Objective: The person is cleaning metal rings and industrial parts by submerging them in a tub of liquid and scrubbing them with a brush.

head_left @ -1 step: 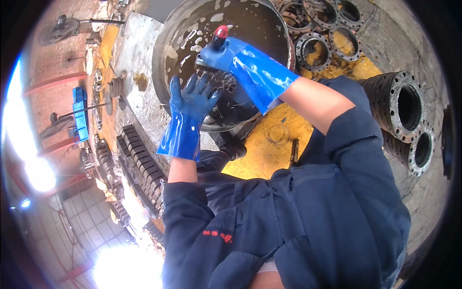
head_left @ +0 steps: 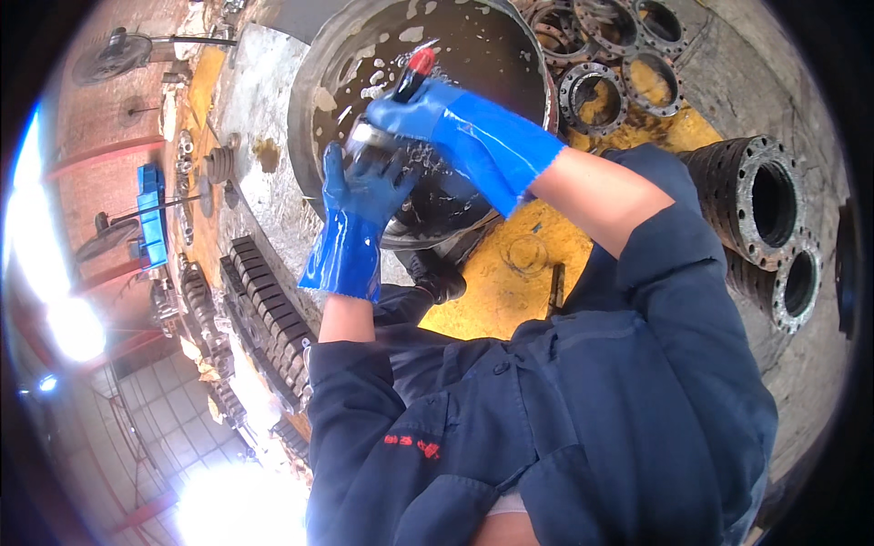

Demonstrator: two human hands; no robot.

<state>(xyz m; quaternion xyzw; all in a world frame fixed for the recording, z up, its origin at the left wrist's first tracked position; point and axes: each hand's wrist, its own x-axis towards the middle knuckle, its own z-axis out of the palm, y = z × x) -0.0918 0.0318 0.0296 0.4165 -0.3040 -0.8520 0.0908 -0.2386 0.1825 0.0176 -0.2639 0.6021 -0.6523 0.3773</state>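
Note:
In front of me stands a large round metal tub point(head_left: 307, 100) of murky brown liquid with pale foam patches. My right hand point(head_left: 414, 114), in a long blue rubber glove, is closed round a brush point(head_left: 411, 80) with a black, red-tipped handle. The brush's lower end is a silvery blur close to the fingers of my left hand. My left hand point(head_left: 360, 196), in a matching glove, is over the tub's near left part with fingers spread. Beside it a dark, wet surface point(head_left: 446, 196) shows in the tub; whether the hand touches it, I cannot tell.
Bolt-holed metal flanges point(head_left: 769, 200) are stacked at the right, and more flange rings point(head_left: 592, 98) lie at the upper right. A row of dark metal blocks point(head_left: 269, 314) is at the left, with a blue bin point(head_left: 150, 218) beyond. My shoe point(head_left: 442, 280) is beside the yellow floor point(head_left: 510, 291).
My right hand has shifted slightly left and down, and the brush has tilted, its silvery end now by my left fingers. My left hand has barely moved.

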